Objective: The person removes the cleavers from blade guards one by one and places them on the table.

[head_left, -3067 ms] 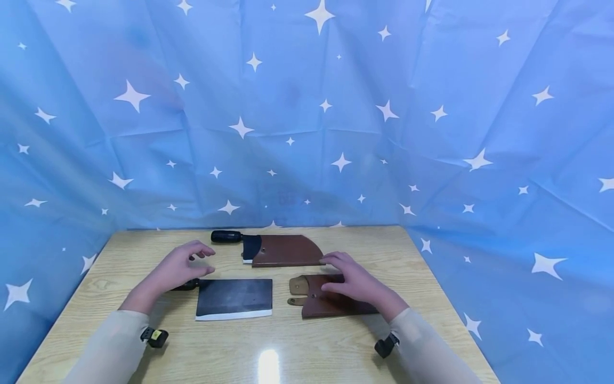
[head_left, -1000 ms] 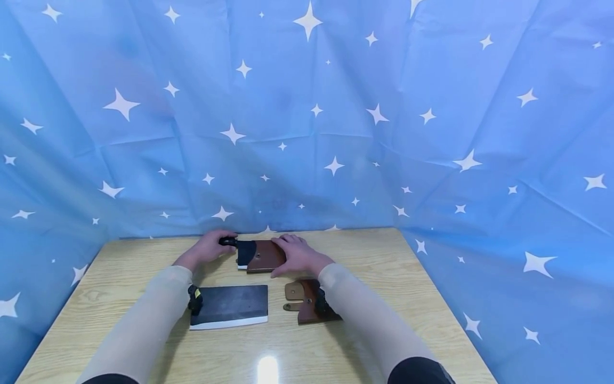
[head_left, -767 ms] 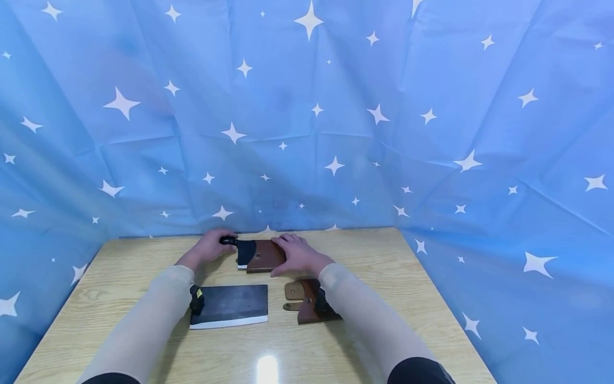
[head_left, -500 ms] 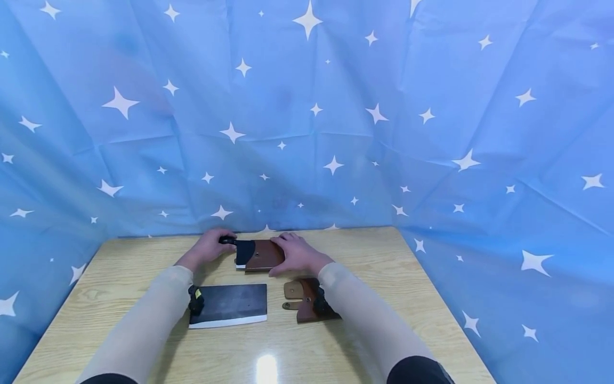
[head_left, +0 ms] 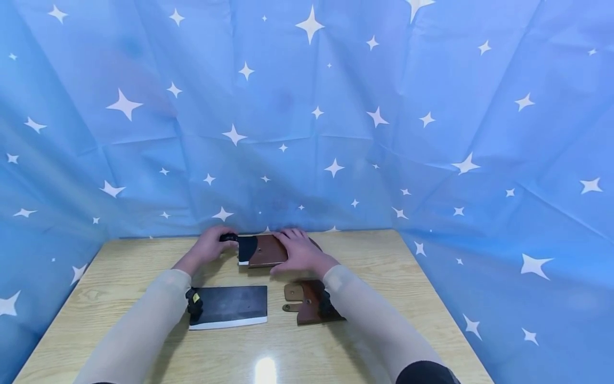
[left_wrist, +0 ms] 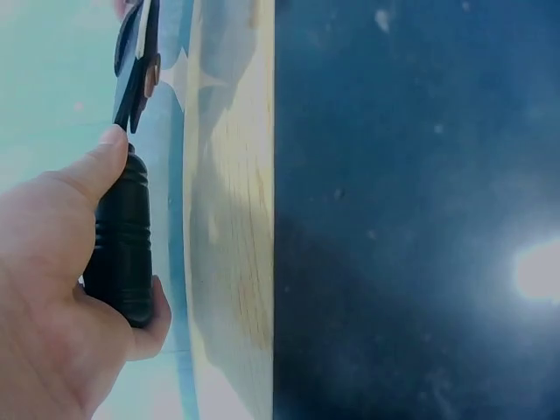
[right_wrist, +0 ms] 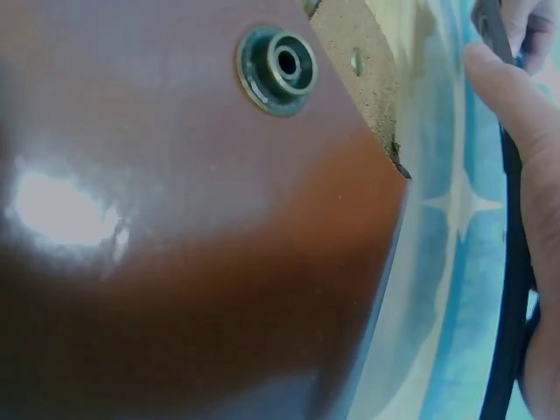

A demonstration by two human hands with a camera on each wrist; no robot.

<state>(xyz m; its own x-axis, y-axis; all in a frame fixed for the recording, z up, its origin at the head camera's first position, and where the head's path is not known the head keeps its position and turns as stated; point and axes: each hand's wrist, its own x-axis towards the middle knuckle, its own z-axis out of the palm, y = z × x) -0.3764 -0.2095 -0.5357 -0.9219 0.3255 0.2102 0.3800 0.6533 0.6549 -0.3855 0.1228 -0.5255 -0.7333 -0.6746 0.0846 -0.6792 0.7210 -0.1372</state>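
Note:
At the back of the table lies a cleaver in a brown leather sheath (head_left: 267,250), its dark blade heel and a bright strip of edge showing at the left. My left hand (head_left: 209,246) grips its black handle (left_wrist: 122,241), thumb laid along it toward the blade. My right hand (head_left: 299,252) holds the sheath across its top, fingers at the far edge and thumb at the near one. In front lies a bare cleaver (head_left: 232,305) with a dark blade; my left wrist hides its handle. Right of it is another brown sheath (head_left: 313,303), partly covered by my right forearm.
A light wooden table (head_left: 216,357) bears everything. Blue cloth with white stars (head_left: 307,133) hangs close behind its back edge and along both sides. The second sheath has a loose tan flap (head_left: 293,292) and a strap (head_left: 291,308).
My hands moved from over the bare cleaver and second sheath to the sheathed cleaver at the back. Within the last half second, it rose slightly in both hands.

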